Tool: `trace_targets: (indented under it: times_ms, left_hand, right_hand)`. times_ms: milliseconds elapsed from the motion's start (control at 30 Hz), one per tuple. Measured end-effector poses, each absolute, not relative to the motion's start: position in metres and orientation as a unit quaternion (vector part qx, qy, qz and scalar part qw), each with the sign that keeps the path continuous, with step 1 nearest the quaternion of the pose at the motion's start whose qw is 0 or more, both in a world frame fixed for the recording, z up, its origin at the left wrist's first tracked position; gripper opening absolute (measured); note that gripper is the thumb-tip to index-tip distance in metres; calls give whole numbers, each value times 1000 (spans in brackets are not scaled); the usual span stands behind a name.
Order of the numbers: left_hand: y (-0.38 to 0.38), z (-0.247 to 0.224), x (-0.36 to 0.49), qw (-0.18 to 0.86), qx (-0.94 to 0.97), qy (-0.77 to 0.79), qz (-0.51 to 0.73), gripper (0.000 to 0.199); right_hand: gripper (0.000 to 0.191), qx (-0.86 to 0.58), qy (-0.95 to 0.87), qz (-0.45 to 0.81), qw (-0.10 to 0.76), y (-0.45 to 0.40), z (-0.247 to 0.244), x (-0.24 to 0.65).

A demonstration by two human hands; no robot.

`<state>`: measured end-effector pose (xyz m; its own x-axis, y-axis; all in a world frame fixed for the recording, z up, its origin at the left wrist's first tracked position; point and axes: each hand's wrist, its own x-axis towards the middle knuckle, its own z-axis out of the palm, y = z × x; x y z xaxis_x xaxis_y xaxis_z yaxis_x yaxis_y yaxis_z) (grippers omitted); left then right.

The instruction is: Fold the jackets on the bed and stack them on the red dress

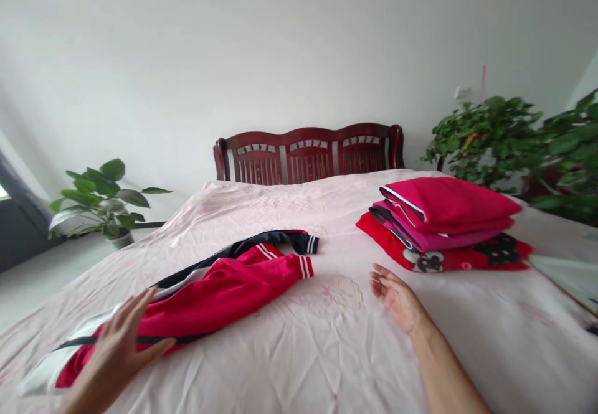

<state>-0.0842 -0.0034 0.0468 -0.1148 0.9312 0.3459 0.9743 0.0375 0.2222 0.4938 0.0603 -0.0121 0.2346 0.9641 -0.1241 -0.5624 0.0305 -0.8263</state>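
A red jacket point(224, 296) with navy and white parts lies loosely on the bed, its striped cuffs pointing right. My left hand point(124, 339) is over its near left end, fingers stretched and thumb apart; whether it touches the cloth I cannot tell. My right hand point(395, 296) is above the sheet between the jacket and a stack of folded clothes point(448, 227), holding nothing, with its fingers loosely curled and apart. The stack has red and magenta pieces on top and a red piece with a cartoon print at the bottom.
A pale pink sheet point(346, 358) covers the bed, with a dark red wooden headboard point(308, 155) behind. One potted plant point(107, 199) stands at the left, and leafy plants point(490, 137) are at the right. A flat pale object point(567, 277) lies right of the stack.
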Motion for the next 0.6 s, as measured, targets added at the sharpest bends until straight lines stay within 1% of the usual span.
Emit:
trace_targets:
  times_ms: [33, 67, 100, 167, 267, 333, 433, 500, 600]
  left_hand:
    - [13, 39, -72, 64, -711, -673, -196, 120]
    - [30, 33, -57, 73, -738, -649, -169, 128]
    - [47, 30, -41, 79, -758, -633, -135, 130]
    - [79, 30, -7, 83, -798, -593, -75, 124]
    - [126, 43, 35, 84, -814, -573, -37, 124]
    - [157, 53, 50, 59, -805, -590, -21, 129]
    - [197, 59, 54, -13, -778, -628, -7, 138]
    - [213, 57, 52, -51, -768, -639, -10, 134]
    - [220, 51, 52, -84, -768, -635, -31, 119]
  right_hand:
    - [36, -408, -250, 562, 675, 60, -11, 493]
    - [35, -411, -251, 557, 676, 59, -10, 492]
    - [34, -414, -253, 553, 677, 58, -9, 491]
    - [33, -421, -260, 546, 676, 56, -7, 490]
    - [33, -433, -273, 536, 671, 56, -5, 489]
    - [33, -438, -276, 532, 670, 57, -5, 490]
    - [34, -439, -266, 536, 670, 61, -9, 492]
    - [35, -443, -261, 537, 669, 64, -12, 494]
    - [36, -451, -264, 532, 666, 69, -16, 497]
